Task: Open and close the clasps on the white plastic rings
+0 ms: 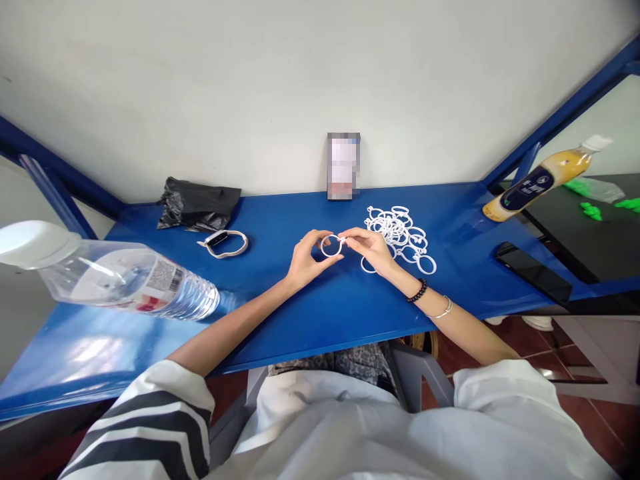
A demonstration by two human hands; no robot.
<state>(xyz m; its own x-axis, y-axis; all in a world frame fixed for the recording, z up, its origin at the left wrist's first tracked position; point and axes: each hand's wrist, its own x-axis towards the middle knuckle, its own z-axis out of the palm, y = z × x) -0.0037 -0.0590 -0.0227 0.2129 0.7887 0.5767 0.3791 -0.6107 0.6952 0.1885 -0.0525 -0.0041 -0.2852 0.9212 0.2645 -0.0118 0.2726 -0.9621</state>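
Between my two hands, above the blue table, is a white ring (323, 245) with a small knob on its right side. My left hand (305, 259) grips the ring's left part, thumb below and fingers curled behind. At the ring's right side, my right hand (373, 250) pinches the knob between thumb and fingertips. A loose pile of similar white rings (395, 230) lies just behind and to the right of my right hand, several of them overlapping. Dark beads and a thin bangle circle my right wrist.
On the blue table (290, 320), a water bottle (145, 280), black plastic bag (195, 203) and watch (227, 245) stand or lie left. A phone with a blurred screen (343, 167) leans on the wall. Rightward are a yellow drink bottle (543, 180) and a dark phone (533, 272).
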